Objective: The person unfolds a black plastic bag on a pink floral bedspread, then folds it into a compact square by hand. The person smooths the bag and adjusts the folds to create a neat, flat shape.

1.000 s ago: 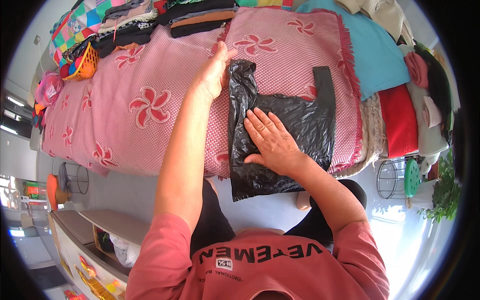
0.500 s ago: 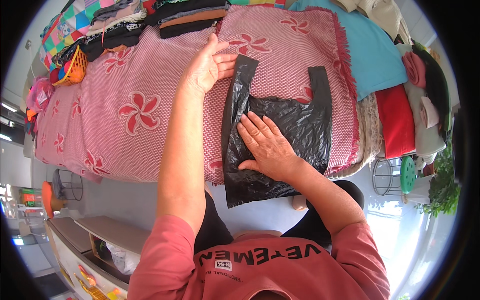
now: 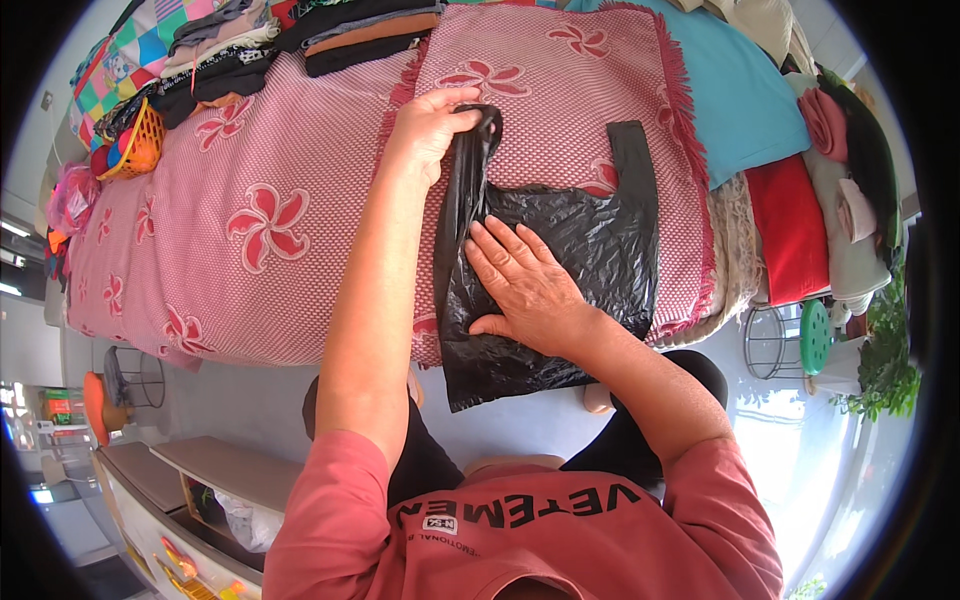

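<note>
A black plastic carrier bag (image 3: 580, 250) lies spread out on the pink blanket, its two handles pointing away from me and its bottom edge reaching past the blanket's near side. My left hand (image 3: 430, 127) is at the top of the left handle, fingers and thumb closed round the bunched edge. Lower down, my right hand (image 3: 528, 290) rests flat on the left half of the bag with fingers stretched out. The right handle lies loose on the blanket.
The pink blanket (image 3: 272, 225) with red flowers covers the surface before me. Folded clothes (image 3: 370, 40) are stacked at the back; a yellow basket (image 3: 142, 142) stands far left. To the right are a blue cloth (image 3: 745, 110), a red cloth (image 3: 788, 230) and a green-topped stool (image 3: 815, 337).
My left hand has moved slightly down and right, and its spread fingers have closed on the bag's left handle, which is now bunched. The right hand stays flat on the bag.
</note>
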Demonstrator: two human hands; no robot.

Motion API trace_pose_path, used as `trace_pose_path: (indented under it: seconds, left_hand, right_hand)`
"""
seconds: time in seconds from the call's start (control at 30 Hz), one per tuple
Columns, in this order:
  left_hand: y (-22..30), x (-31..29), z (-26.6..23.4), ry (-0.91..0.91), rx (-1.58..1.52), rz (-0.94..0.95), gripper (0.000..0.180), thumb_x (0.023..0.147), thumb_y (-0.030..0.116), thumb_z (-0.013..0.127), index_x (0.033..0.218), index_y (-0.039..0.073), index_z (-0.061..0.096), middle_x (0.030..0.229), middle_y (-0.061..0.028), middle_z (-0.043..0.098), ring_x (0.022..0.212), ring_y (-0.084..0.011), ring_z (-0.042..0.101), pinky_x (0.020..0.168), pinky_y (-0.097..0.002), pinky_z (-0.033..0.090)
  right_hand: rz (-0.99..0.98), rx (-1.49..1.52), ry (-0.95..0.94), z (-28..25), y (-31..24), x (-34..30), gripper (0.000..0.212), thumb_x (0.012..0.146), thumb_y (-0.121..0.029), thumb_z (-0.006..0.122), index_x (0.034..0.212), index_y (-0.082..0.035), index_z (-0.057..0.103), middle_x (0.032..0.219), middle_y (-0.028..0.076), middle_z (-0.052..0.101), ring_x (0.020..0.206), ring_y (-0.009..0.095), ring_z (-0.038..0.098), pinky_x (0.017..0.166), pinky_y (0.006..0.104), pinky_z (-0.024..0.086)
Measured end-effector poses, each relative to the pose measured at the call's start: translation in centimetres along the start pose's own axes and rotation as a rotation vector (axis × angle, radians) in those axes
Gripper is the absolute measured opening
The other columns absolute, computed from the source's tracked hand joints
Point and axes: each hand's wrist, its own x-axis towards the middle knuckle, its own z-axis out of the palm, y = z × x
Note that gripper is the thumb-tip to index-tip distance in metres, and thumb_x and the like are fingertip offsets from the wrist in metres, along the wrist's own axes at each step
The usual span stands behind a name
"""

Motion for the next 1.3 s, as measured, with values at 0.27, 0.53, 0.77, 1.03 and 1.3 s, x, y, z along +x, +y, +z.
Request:
trace_pose_path:
  seconds: [0.27, 0.53, 0.77, 1.03, 1.3]
  left_hand:
    - [-0.1, -0.1, -0.6, 0.167, -0.130, -0.028, 0.031, 0.087, -0.004, 0.064, 0.118, -0.003, 0.066, 0.105, -0.0143, 0.070, 0.092, -0.0209, 0.069, 0.079, -0.0325, 0.059]
    - [0.3, -1.1, -0.4, 0.559, 0.690, 0.512, 0.018, 0.089, 0.015, 0.067, 0.102, 0.003, 0.072, 0.095, -0.0141, 0.074, 0.085, -0.0268, 0.072, 0.078, -0.0366, 0.056]
    - [1.0, -7.2, 1.7, 0.111, 1.462, 0.773, 0.024, 0.092, 0.007, 0.059, 0.112, -0.001, 0.069, 0.121, -0.0144, 0.068, 0.125, -0.0278, 0.057, 0.105, -0.0405, 0.045]
    - [-3.9, -5.9, 1.5, -0.101, 1.574, 0.436, 0.072, 0.104, 0.054, 0.026, 0.154, 0.003, 0.031, 0.159, -0.0133, 0.034, 0.151, -0.0274, 0.022, 0.123, -0.0498, 0.012]
    - [-3.5, -4.1, 1.1, -0.116, 1.523, 0.437, 0.066, 0.104, 0.053, 0.028, 0.150, 0.007, 0.041, 0.156, -0.0109, 0.039, 0.151, -0.0285, 0.022, 0.122, -0.0511, 0.011]
  right_hand:
    - [0.008, 0.008, 0.011, 0.1, 0.0, -0.1, 0.094, 0.084, -0.064, 0.058, 0.148, 0.003, 0.037, 0.157, 0.019, 0.032, 0.149, 0.033, 0.023, 0.122, 0.0478, 0.017]
    - [0.007, 0.042, 0.022, 0.2, 0.2, -0.3, 0.096, 0.083, -0.063, 0.059, 0.149, 0.003, 0.036, 0.158, 0.018, 0.031, 0.150, 0.032, 0.022, 0.122, 0.0473, 0.016]
    - [0.009, 0.036, 0.009, 0.2, 0.1, -0.2, 0.095, 0.085, -0.063, 0.058, 0.150, 0.002, 0.034, 0.158, 0.018, 0.031, 0.150, 0.032, 0.022, 0.122, 0.0470, 0.016]
    - [0.005, 0.020, 0.010, 0.6, 0.2, -0.4, 0.094, 0.088, -0.065, 0.054, 0.149, 0.004, 0.034, 0.157, 0.019, 0.031, 0.150, 0.031, 0.021, 0.123, 0.0464, 0.014]
    - [0.002, -0.021, 0.028, 0.7, 0.2, -0.5, 0.092, 0.088, -0.065, 0.052, 0.147, 0.004, 0.038, 0.157, 0.019, 0.032, 0.150, 0.031, 0.020, 0.123, 0.0463, 0.014]
